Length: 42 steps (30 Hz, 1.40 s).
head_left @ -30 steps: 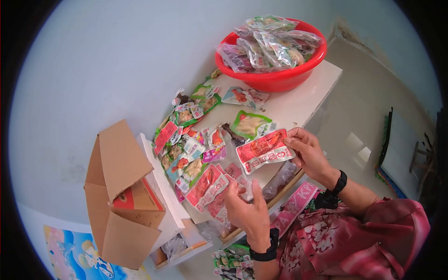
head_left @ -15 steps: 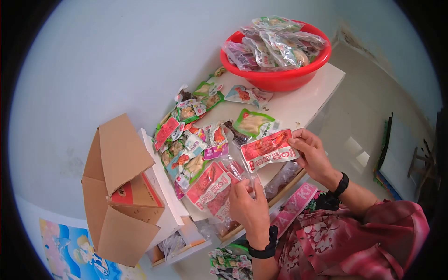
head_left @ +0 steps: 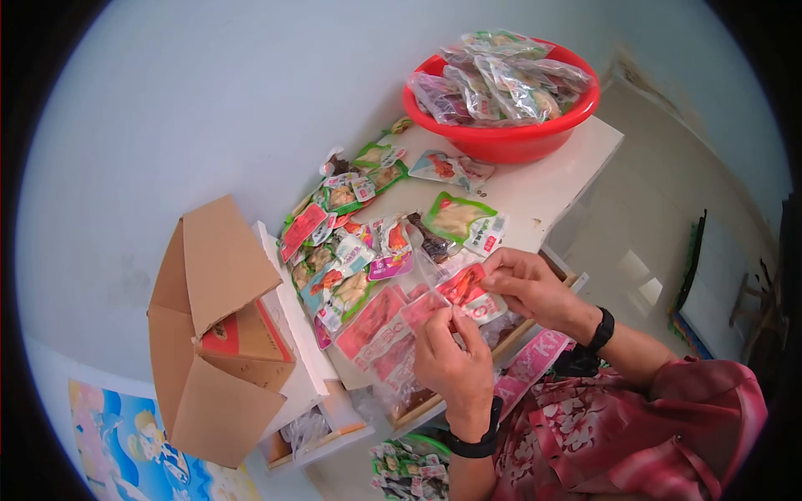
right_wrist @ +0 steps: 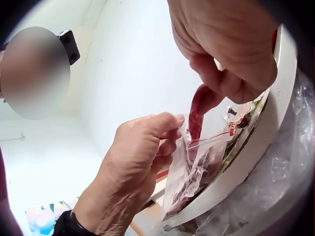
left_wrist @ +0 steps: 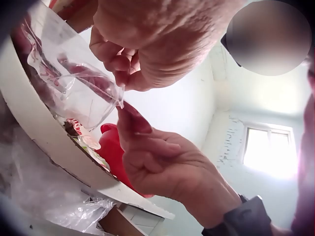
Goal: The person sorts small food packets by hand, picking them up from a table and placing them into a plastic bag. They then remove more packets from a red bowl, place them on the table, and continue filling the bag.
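Observation:
The left hand pinches the edge of a clear plastic bag that has red packets inside. In the right hand is a red and white packet, held by its upper corner at the mouth of the bag. The right wrist view shows this red packet partly behind the bag's clear film, between the two hands. Under and left of the left hand, the red packets in the bag lie over the table's front edge.
A red basin heaped with filled clear bags stands at the table's back. Mixed food packets are piled along the wall side. An open cardboard box stands left. Below the tabletop, an open drawer holds clear plastic; green packets lie lower down.
The right hand has brought its red packet down and left to the bag's mouth, where it now overlaps the bag. The left hand's fingers have closed on the bag's edge.

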Motion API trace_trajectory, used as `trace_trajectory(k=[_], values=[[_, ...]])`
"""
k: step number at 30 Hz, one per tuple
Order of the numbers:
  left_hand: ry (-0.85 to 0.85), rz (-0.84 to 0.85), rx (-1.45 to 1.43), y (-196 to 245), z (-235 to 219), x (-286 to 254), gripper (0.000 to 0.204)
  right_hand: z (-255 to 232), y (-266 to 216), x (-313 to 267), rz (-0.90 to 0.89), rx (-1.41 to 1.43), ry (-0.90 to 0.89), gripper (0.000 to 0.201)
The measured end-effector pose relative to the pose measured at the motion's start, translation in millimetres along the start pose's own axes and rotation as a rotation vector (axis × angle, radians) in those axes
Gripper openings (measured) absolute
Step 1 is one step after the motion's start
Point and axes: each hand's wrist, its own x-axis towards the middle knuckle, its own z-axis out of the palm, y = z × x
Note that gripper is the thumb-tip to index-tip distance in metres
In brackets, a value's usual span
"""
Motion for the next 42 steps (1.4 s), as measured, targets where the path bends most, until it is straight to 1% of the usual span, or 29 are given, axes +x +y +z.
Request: trace_trajectory(k=[3,7,10,13,14,16,19,20,23,26,29,30,31,33,34,37,38,41,42], values=[[0.001,0.002,-0.019,1.5,-0.1,2.2,0.008,11.7,0.2,12.5,0.117,0.025,-0.176,0.009],[-0.030,-0.007,-0.050,1.5,-3.1,4.2,0.007,28.3,-3.0,25.2,0.163,-0.040,-0.349,0.009],[-0.027,-0.011,-0.102,-1.7,-2.4,5.4,0.006,35.3,18.7,38.3,0.088,-0.259,-0.376,0.017],[0.007,-0.017,-0.204,-11.4,-3.3,9.7,0.007,39.7,31.1,50.5,-0.142,-0.642,-0.379,0.024],[0.022,-0.019,-0.247,-14.1,-3.7,10.7,0.007,41.1,32.1,50.4,-0.216,-0.882,-0.361,0.023],[-0.011,-0.049,-0.242,-19.1,-5.5,9.7,0.008,46.0,27.9,50.3,-0.372,-1.362,-0.311,0.023],[-0.072,-0.103,-0.250,-25.3,-8.3,7.0,0.009,49.2,20.1,49.5,-0.409,-1.297,-0.245,0.027],[-0.095,-0.125,-0.254,-26.4,-9.0,6.1,0.010,49.0,21.2,50.2,-0.402,-1.276,-0.231,0.026],[-0.052,-0.123,-0.283,-29.7,-11.2,10.6,0.013,44.7,25.2,54.7,-0.400,-1.188,-0.194,0.021],[-0.093,-0.167,-0.213,-21.8,-36.7,42.2,0.016,34.7,31.4,54.8,-0.403,-1.045,-0.171,0.017],[-0.236,-0.138,0.005,-39.6,-53.3,82.0,0.018,29.6,32.3,53.9,-0.393,-0.855,-0.152,0.015],[-0.256,-0.036,0.139,-47.6,-55.3,94.6,0.021,28.4,31.6,53.1,-0.388,-0.791,-0.159,0.015],[-0.304,-0.025,0.226,-54.0,-55.7,107.3,0.022,27.2,31.5,52.3,-0.383,-0.728,-0.165,0.015],[-0.391,-0.003,0.402,-66.5,-51.9,134.5,0.024,24.7,33.8,51.9,-0.413,-0.736,-0.162,0.016],[-0.416,0.052,0.498,-76.8,-46.8,146.9,0.025,24.5,35.4,51.4,-0.425,-0.739,-0.159,0.016],[-0.382,0.134,0.604,-118.7,-22.2,174.9,0.029,24.0,37.6,50.3,-0.430,-0.670,-0.161,0.016],[-0.415,0.079,0.601,-132.5,-14.0,183.6,0.038,22.8,39.7,50.4,-0.478,-0.686,-0.156,0.015],[-0.364,0.108,0.612,-171.3,8.5,202.3,0.051,21.1,33.8,47.8,-0.411,-0.724,-0.190,0.018],[-0.462,-0.014,0.565,-177.6,12.8,212.6,0.067,20.9,31.9,47.3,-0.406,-0.724,-0.192,0.016]])
